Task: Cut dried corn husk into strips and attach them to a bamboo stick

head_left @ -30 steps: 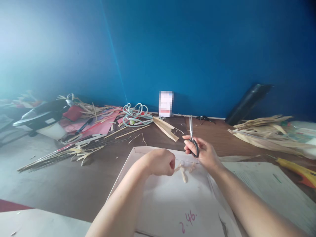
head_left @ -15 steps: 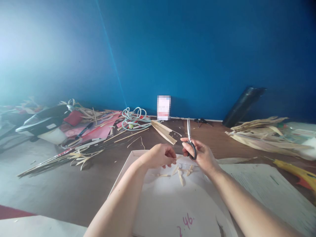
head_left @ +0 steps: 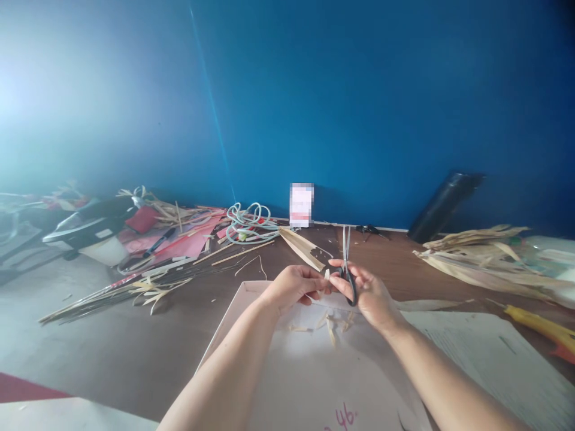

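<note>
While the left hand (head_left: 299, 286) pinches a pale strip (head_left: 327, 275) above the far end of a white box (head_left: 274, 371), its fingers closed on it, the right hand (head_left: 371, 296) is curled around the handles of the scissors (head_left: 345, 257), their blades pointing up and slightly apart, just beside the strip. Scraps (head_left: 331, 329) lie on the box below. The box rests on a brown worktop (head_left: 148, 359) that runs back to a blue wall (head_left: 350, 108). Purple writing (head_left: 347, 417) on the box reads "46."; a card (head_left: 301, 205) by the wall is blurred out, and the print on a sheet (head_left: 494, 353) at right is illegible. Bare worktop stretches left of the box's raised edge, and between a husk (head_left: 300, 247) and the husk bundle (head_left: 485, 257).
</note>
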`<move>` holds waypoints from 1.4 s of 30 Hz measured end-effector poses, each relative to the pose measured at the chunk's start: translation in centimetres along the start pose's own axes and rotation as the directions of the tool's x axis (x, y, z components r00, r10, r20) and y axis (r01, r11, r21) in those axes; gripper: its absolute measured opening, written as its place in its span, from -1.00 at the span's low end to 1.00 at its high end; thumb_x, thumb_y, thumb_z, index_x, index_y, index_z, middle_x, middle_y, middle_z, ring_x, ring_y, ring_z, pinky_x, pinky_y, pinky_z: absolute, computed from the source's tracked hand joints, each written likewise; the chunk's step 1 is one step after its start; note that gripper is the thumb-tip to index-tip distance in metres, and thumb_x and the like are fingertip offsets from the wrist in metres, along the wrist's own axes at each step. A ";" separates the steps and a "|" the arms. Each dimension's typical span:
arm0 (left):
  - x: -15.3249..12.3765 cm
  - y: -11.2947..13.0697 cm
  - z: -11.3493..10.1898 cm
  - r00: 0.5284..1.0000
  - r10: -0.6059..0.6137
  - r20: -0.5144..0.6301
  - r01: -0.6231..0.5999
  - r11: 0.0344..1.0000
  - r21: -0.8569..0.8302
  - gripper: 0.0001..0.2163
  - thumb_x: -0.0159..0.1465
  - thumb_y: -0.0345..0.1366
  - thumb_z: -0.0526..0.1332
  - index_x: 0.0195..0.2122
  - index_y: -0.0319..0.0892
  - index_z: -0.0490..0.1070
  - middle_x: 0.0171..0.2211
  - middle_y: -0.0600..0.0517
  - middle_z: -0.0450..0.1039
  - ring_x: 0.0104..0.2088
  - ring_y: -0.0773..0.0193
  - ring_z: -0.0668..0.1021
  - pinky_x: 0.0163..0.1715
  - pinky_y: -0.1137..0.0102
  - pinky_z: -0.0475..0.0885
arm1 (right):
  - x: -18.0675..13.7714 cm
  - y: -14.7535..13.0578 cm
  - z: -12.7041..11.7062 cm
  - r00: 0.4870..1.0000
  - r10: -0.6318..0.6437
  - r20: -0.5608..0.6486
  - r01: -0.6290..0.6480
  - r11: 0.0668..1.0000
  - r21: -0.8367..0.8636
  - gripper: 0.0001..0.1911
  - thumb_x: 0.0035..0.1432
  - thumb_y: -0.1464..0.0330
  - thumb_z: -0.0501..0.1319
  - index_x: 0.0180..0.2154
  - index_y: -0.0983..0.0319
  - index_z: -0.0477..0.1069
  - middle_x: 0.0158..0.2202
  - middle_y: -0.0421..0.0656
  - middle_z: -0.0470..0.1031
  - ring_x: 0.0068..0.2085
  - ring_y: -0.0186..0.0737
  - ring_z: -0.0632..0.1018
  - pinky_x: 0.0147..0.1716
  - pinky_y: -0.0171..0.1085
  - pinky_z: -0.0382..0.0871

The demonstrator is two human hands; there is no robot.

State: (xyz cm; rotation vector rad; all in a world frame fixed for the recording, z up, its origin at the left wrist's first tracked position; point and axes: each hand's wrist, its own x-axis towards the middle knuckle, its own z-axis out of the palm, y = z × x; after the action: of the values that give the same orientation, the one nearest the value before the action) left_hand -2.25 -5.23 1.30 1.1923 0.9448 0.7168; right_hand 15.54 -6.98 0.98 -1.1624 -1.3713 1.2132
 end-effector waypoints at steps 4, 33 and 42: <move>-0.1 0.1 0.3 1.000 -0.013 0.023 0.012 1.000 0.022 -0.70 -0.05 -0.11 0.32 -0.43 -0.28 0.46 -0.41 -0.03 0.47 -0.54 0.48 0.32 -0.62 0.54 0.15 | 0.0 -0.1 0.4 1.000 0.017 -0.009 -0.017 1.000 0.026 -0.56 -0.08 0.24 0.34 -0.10 0.16 0.42 -0.35 -0.22 0.48 -0.43 -0.34 0.48 -0.39 -0.33 0.38; 0.3 -0.2 0.1 0.991 0.035 -0.131 -0.045 0.996 -0.075 -0.73 -0.03 -0.16 0.31 -0.39 -0.26 0.44 -0.43 0.00 0.42 -0.53 0.48 0.33 -0.61 0.56 0.12 | 0.3 0.3 -0.3 0.957 -0.144 -0.251 0.119 0.987 -0.110 -0.57 0.02 0.20 0.24 -0.05 0.15 0.35 -0.30 -0.17 0.45 -0.33 -0.23 0.51 -0.36 -0.29 0.37; 0.5 -0.2 0.4 0.979 0.055 -0.196 -0.120 0.933 -0.339 -0.69 -0.06 -0.16 0.37 -0.40 -0.27 0.41 -0.39 0.00 0.43 -0.55 0.55 0.33 -0.60 0.59 0.15 | 0.0 0.3 0.2 0.969 -0.124 -0.214 0.101 0.988 -0.113 -0.63 0.03 0.21 0.24 -0.08 0.07 0.36 -0.34 -0.22 0.41 -0.41 -0.28 0.43 -0.49 -0.34 0.30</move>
State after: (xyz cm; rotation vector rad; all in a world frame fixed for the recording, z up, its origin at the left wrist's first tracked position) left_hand -1.66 -4.99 1.04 0.8667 0.8734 1.0352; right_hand 15.37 -7.02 0.68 -1.2325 -1.3227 0.9140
